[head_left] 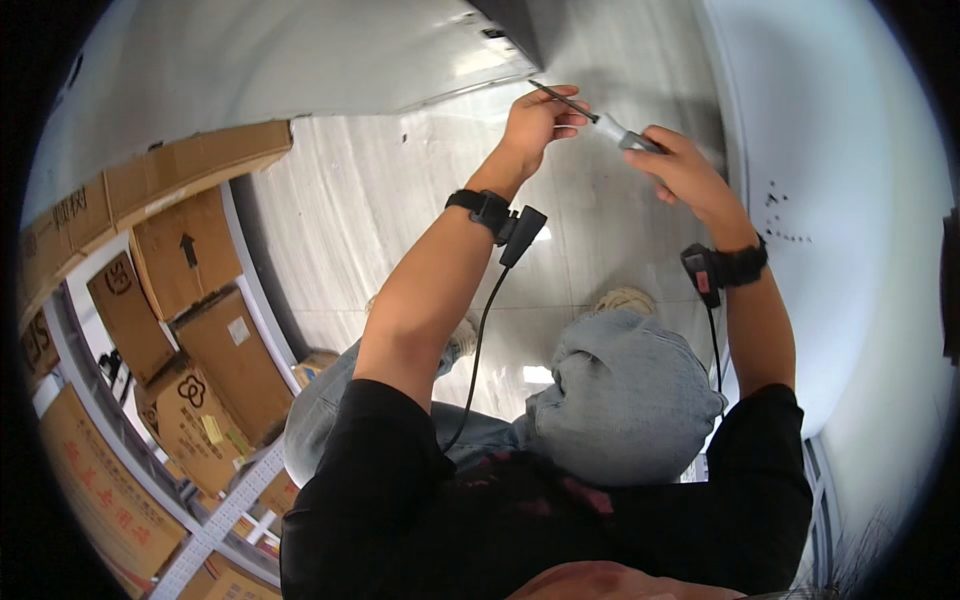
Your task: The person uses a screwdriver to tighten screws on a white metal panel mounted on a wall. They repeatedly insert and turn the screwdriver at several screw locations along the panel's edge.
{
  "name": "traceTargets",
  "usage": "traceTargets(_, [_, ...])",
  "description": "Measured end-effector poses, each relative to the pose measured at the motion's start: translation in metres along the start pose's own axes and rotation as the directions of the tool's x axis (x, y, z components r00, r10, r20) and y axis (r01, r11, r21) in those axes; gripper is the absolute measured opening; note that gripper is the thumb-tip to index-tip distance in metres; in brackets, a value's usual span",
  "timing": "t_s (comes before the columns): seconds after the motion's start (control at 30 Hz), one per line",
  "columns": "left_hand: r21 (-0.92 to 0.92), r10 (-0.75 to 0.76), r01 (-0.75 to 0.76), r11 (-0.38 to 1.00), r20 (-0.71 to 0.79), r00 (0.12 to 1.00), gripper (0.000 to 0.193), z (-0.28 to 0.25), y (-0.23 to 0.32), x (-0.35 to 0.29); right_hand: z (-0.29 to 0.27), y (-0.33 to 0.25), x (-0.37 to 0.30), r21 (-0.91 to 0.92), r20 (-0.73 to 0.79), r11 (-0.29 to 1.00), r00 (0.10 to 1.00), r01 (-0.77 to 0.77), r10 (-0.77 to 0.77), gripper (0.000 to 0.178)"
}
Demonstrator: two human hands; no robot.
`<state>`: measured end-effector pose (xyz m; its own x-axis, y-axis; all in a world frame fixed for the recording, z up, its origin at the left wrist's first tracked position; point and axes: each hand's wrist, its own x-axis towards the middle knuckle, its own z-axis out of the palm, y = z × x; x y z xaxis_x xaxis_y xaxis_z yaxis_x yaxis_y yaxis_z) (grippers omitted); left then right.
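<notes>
A screwdriver with a grey handle (626, 135) and a long dark shaft (565, 101) is in my right hand (682, 170), whose fingers are closed round the back of the handle. Its shaft slants to the far left, and the tip ends close to the bottom corner of a white panel (300, 60). My left hand (543, 122) is beside the shaft with its fingers apart and slightly bent. The shaft crosses over those fingers; whether they touch it, I cannot tell.
Cardboard boxes (190, 240) fill a metal rack (215, 525) on the left. A pale upright surface (810, 130) with small dark marks stands close on the right. Grey streaked floor (340, 200) lies below my arms. Black cables (478, 350) run from both wrist straps.
</notes>
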<state>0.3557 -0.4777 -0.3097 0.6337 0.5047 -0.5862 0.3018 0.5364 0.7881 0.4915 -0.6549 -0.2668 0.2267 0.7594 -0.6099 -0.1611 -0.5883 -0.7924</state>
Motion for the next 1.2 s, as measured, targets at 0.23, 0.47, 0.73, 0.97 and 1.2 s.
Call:
traceTargets(0.23, [-0.353,-0.09,0.048,0.934,-0.103,0.991,0.032,-0.113,-0.022,-0.014,0.085,-0.026,0.086,-0.251,0.19,0.961,0.968,-0.115,0.166,0.029])
traceTargets(0.47, [-0.463,-0.129,0.061,0.884,-0.118,0.985,0.031,-0.169,-0.051,0.017,0.132,-0.036,0.122,-0.481,0.168,0.869,0.96,-0.118,0.223,0.044])
traceTargets(0.73, [-0.385,-0.172,0.095,0.918,-0.17,0.97,0.027,-0.18,-0.05,0.044,0.173,-0.005,0.135,-0.244,0.085,0.933,0.952,-0.266,0.293,0.041])
traceTargets(0.97, [-0.219,-0.125,0.102,0.97,-0.094,0.988,0.022,-0.169,-0.052,0.075,0.213,0.031,0.106,0.371,0.07,0.868,0.942,-0.331,0.329,0.052])
traceTargets(1.2, [0.009,-0.074,0.074,0.997,-0.057,0.996,0.021,-0.149,-0.052,0.081,0.223,0.072,0.104,0.539,-0.02,0.803,0.95,-0.253,0.312,0.05])
